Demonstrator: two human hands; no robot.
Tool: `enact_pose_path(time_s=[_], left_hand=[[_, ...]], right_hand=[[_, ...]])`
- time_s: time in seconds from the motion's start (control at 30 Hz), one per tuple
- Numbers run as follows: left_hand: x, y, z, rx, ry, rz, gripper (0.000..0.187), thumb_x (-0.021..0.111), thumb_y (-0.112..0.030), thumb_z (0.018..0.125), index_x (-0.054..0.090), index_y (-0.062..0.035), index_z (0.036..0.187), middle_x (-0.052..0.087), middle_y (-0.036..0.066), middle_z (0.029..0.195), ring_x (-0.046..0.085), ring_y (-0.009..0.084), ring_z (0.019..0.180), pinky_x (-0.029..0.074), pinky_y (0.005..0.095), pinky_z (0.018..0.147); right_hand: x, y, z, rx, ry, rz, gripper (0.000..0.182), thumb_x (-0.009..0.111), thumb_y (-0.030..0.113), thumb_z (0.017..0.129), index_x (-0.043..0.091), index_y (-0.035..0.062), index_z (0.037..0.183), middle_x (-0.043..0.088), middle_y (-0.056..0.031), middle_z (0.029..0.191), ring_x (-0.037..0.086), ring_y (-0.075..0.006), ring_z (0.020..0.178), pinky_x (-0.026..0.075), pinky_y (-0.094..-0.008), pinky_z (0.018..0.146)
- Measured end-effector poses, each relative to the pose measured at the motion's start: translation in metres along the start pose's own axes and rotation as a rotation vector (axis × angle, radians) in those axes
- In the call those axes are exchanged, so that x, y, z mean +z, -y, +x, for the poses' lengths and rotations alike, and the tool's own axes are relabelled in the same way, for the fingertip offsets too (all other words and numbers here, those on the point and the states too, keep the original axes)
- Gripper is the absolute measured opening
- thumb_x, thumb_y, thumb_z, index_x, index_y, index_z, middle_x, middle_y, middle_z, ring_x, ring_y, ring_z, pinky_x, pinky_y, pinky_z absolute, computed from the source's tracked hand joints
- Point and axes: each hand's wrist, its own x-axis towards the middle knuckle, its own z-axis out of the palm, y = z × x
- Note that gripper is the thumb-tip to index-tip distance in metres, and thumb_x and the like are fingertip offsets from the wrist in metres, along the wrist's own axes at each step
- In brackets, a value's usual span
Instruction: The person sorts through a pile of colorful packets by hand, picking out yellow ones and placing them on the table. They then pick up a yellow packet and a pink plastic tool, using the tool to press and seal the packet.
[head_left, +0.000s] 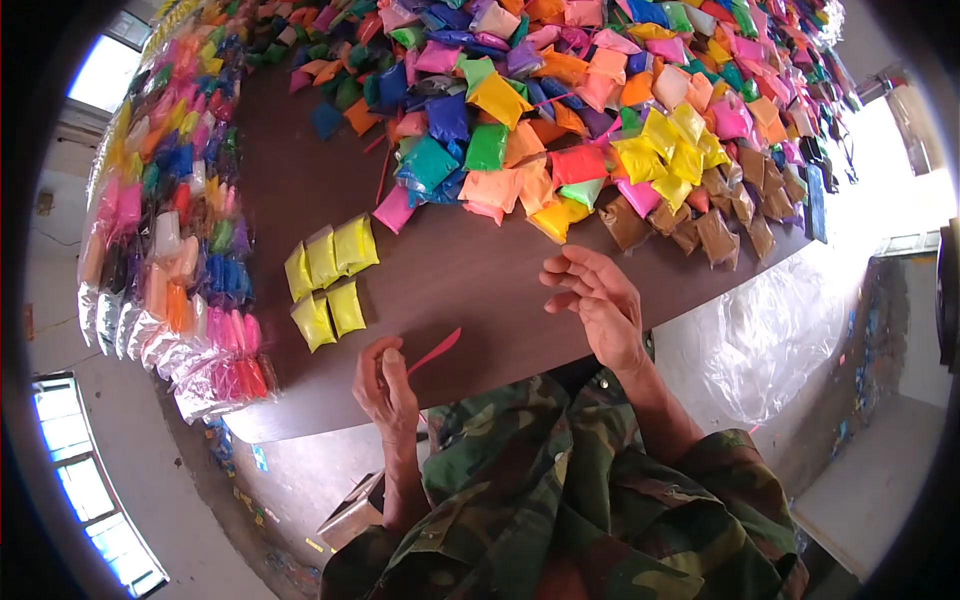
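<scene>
Item one: brown table, the largest thing before me, its near edge running just past my wrists.

Item two: heap of small coloured packets, covering the far half of the table; blue, orange, pink, green, yellow and brown ones lie jumbled together, the brown ones gathered at the right end.

Item three: packed rows of packets in clear wrap, stacked along the table's left edge, sorted in bands of colour.

Item four: my camouflage jacket, filling the lower part of the view, both sleeves leading up to my hands.

Item five: clear plastic sheet, crumpled on the floor to the right of the table.

Item six: five yellow packets, laid apart from the heap on the bare table, three in a far row and two nearer, touching each other, just left of my left hand.

Item seven: my right hand, over the table's near edge, fingers loose and spread, gripping nothing.

Item eight: my left hand, at the table's near edge, fingers curled tight around the lower end of the strip.

Item nine: red strip, thin and narrow, rising slantwise from my left fist toward the right, above the tabletop, between my two hands.
</scene>
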Motion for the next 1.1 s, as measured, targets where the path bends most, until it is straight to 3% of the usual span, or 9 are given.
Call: enact_pose_path(time_s=[0.13,0.23,0.43,0.53,0.8,0.83,0.93,1.1], left_hand=[[-0.001,0.0,0.0,-0.004,0.006,0.019,0.024,0.057,-0.018,0.104,0.07,0.0015,0.106,0.067,0.003,0.085,0.047,0.0052,0.065,0.035,0.024,0.057],[-0.004,-0.001,-0.002,-0.072,0.051,0.046,0.028,0.054,-0.022,0.105,0.069,0.0015,0.108,0.071,0.01,0.098,0.061,0.0151,0.079,0.05,0.0296,0.072],[-0.003,0.0,-0.002,-0.064,0.049,0.046,0.028,0.054,-0.023,0.105,0.068,0.0017,0.109,0.071,0.01,0.099,0.061,0.015,0.079,0.05,0.0294,0.072],[0.002,0.002,0.0,0.012,-0.011,0.024,0.024,0.058,-0.019,0.104,0.07,0.0018,0.106,0.07,0.005,0.089,0.052,0.0067,0.068,0.039,0.0246,0.059],[0.002,0.002,-0.001,-0.003,-0.014,0.026,0.023,0.058,-0.018,0.103,0.07,0.0014,0.106,0.071,0.004,0.089,0.052,0.0063,0.068,0.038,0.0243,0.059],[0.002,0.001,-0.001,-0.006,-0.013,0.027,0.023,0.058,-0.018,0.103,0.07,0.0013,0.106,0.071,0.004,0.088,0.052,0.0062,0.068,0.038,0.0243,0.059],[-0.003,0.001,-0.002,-0.068,0.047,0.069,0.029,0.054,-0.023,0.105,0.068,0.002,0.11,0.072,0.012,0.098,0.063,0.0162,0.079,0.052,0.0299,0.073],[-0.002,0.0,-0.002,-0.061,0.045,0.068,0.029,0.054,-0.023,0.105,0.068,0.002,0.11,0.072,0.012,0.099,0.063,0.0156,0.079,0.052,0.0295,0.073]], right_hand=[[0.0,0.001,0.0,-0.003,0.006,0.005,0.058,0.05,0.009,0.095,0.043,-0.0034,0.151,0.059,-0.0198,0.141,0.062,-0.0304,0.127,0.056,-0.0399,0.095],[0.001,0.002,0.0,0.001,0.003,0.004,0.058,0.048,0.005,0.093,0.043,-0.0034,0.15,0.059,-0.0196,0.141,0.062,-0.0301,0.127,0.056,-0.04,0.095],[0.002,0.003,0.0,-0.001,-0.002,0.033,0.058,0.043,-0.002,0.089,0.045,-0.0038,0.147,0.059,-0.0188,0.141,0.062,-0.0292,0.126,0.056,-0.0398,0.095],[0.002,0.003,0.0,-0.008,0.005,0.038,0.057,0.042,-0.004,0.088,0.046,-0.0038,0.146,0.059,-0.0183,0.141,0.062,-0.029,0.126,0.056,-0.0396,0.095],[-0.001,0.001,0.0,-0.031,0.038,0.011,0.052,0.04,-0.003,0.091,0.051,-0.004,0.142,0.058,-0.0176,0.142,0.062,-0.0277,0.126,0.056,-0.0383,0.095],[0.001,0.001,0.0,-0.021,0.02,0.004,0.048,0.04,-0.002,0.093,0.054,-0.0039,0.139,0.058,-0.0178,0.142,0.063,-0.0276,0.126,0.057,-0.038,0.094],[0.002,0.0,-0.001,-0.031,0.001,-0.025,0.037,0.042,0.0,0.098,0.063,-0.0035,0.127,0.058,-0.0185,0.141,0.064,-0.0272,0.124,0.058,-0.0371,0.092],[-0.001,-0.007,-0.002,-0.092,0.007,-0.02,0.03,0.043,-0.002,0.101,0.071,-0.0022,0.111,0.058,-0.0197,0.14,0.066,-0.0269,0.122,0.06,-0.0353,0.089]])
